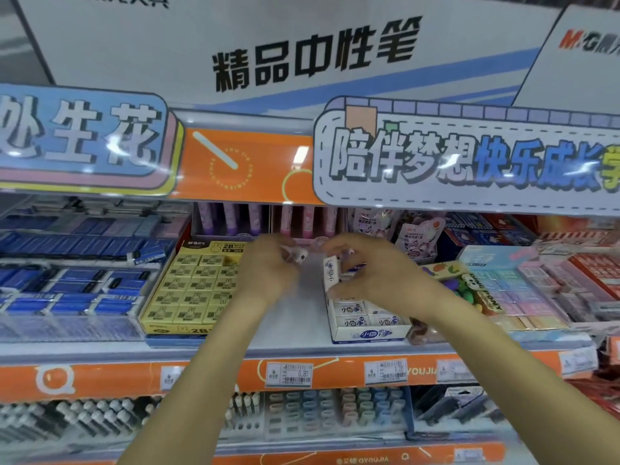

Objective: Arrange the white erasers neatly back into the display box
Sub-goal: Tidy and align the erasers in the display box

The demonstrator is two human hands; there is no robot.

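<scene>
The white display box (369, 334) with blue lettering sits on the shelf just right of centre, with several white erasers (350, 309) lying flat in its front rows. My right hand (375, 273) hovers over the box's back part and pinches one white eraser (331, 272) that stands on end. My left hand (268, 266) is to the left of the box, over bare shelf, blurred, fingers curled around a small whitish object (297, 256); I cannot tell if it is an eraser.
A yellow box of 2B erasers (191, 290) stands left of my left hand, blue erasers (77, 276) farther left. Pastel eraser boxes (513, 286) and a fruit-print box (469, 283) crowd the right. An orange price rail (302, 374) edges the shelf; signs overhang above.
</scene>
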